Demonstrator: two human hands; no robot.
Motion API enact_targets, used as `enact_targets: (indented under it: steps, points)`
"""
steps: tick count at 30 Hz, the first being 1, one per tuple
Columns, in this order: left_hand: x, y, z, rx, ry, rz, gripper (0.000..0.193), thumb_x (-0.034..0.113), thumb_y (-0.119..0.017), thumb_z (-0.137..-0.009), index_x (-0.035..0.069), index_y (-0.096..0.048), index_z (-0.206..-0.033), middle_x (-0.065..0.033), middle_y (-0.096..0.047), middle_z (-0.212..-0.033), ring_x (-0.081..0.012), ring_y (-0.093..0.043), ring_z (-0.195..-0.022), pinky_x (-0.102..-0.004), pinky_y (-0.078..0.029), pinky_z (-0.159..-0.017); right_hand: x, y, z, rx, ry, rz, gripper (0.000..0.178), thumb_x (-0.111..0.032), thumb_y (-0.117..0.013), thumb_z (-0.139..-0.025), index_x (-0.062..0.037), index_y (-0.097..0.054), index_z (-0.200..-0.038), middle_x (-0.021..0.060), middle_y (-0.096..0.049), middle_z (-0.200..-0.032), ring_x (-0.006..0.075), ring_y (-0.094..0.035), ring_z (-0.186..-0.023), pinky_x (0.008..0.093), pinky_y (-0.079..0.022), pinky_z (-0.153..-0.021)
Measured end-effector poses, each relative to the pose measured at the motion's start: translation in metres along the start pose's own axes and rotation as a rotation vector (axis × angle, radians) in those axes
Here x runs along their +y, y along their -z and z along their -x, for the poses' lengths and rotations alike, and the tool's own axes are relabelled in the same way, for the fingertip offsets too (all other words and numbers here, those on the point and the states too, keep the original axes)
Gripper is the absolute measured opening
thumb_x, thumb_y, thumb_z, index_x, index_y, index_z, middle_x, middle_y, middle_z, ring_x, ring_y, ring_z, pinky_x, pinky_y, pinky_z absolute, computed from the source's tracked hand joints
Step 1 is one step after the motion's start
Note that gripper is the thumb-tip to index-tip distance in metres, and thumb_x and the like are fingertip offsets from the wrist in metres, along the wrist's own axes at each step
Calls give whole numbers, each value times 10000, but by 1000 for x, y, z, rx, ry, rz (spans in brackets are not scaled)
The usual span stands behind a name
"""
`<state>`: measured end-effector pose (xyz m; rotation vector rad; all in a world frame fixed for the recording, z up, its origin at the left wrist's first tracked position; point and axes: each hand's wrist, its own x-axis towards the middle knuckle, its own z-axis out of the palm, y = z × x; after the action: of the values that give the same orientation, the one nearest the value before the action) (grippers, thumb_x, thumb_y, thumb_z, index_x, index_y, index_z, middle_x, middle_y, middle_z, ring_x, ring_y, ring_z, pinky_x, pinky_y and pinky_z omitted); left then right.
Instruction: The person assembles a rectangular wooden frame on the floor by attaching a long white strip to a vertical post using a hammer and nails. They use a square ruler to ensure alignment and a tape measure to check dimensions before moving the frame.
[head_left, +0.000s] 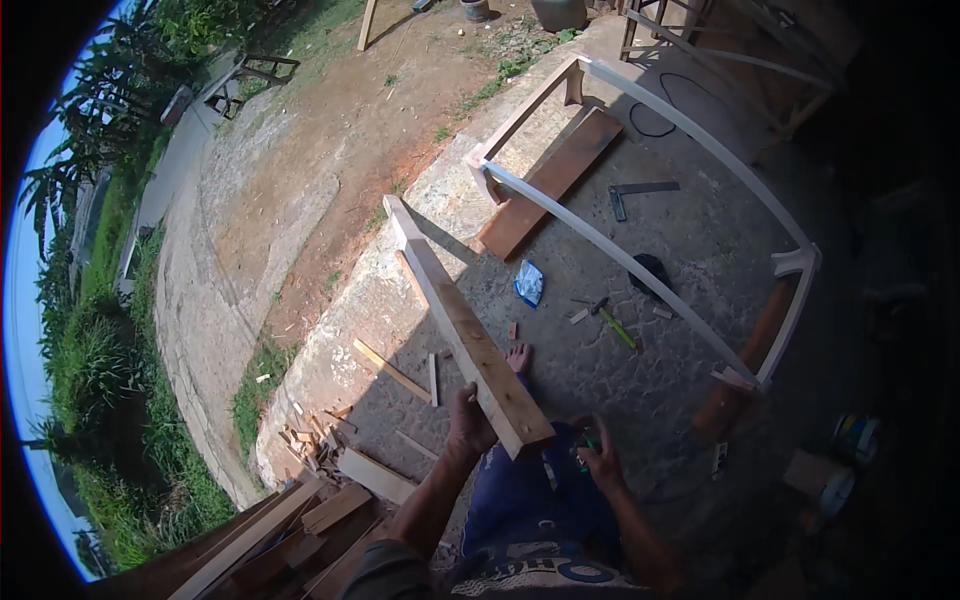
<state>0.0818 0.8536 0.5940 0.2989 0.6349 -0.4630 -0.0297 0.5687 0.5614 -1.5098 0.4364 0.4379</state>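
Observation:
A long, squared wooden beam point(470, 335) slants up and away in front of me, its near end by my lap. My left hand point(470, 425) is closed round the beam's left side close to that end. To the right of the beam end, my right hand point(602, 462) is closed on a small green object point(590, 442), mostly hidden by the fingers, so its kind does not show. A hammer with a green handle point(615, 325) lies on the concrete beyond, near a blue-and-white plastic packet point(529, 283).
A pale wooden frame point(610, 240) with short legs rests on brown boards point(555, 180) at the right. A try square point(640, 190) lies inside it. Offcuts point(315, 435) and stacked planks point(270, 540) lie at lower left. A dirt yard point(300, 170) borders the concrete.

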Motion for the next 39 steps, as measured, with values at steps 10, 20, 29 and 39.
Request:
enact_targets:
  steps: [10, 20, 29, 39]
  points:
    - [-91, -128, 101, -204, 179, 231, 695, 290, -703, -796, 18, -516, -1408, -189, -588, -1399, -386, -523, -1324, -561, -316, -1192, -140, 36, 89, -105, 579, 352, 967, -310, -857, -802, -12, -308, -1540, 197, -666, -1164, 355, -692, -1003, 423, -531, -919]
    - [-40, -121, 45, -264, 422, -58, 729, 467, -692, -901, 22, -484, -1440, -166, -573, -1411, -369, -516, -1324, -527, -366, -1143, -127, 22, 96, 87, 241, -667, 585, -161, -778, -891, -5, -482, -1371, 174, -580, -1315, 297, -591, -1230, 421, -480, -1049]
    - [166, -3, -174, 112, 254, -319, 818, 689, -523, -940, 95, -441, -1497, -175, -494, -1489, -385, -446, -1391, -575, -326, -1171, -241, 24, 108, 221, 177, 396, 759, -99, -804, -828, -85, -442, -1494, 130, -661, -1245, 225, -655, -1142, 355, -538, -995]
    - [155, 41, -238, -688, -585, -1776, 488, 367, -532, -976, -31, -566, -1255, -166, -644, -1276, -338, -611, -1202, -469, -488, -1067, -234, -39, 180, 875, 143, 244, 866, -155, -770, -900, -168, -277, -1612, 167, -656, -1267, 293, -645, -1193, 411, -514, -1038]
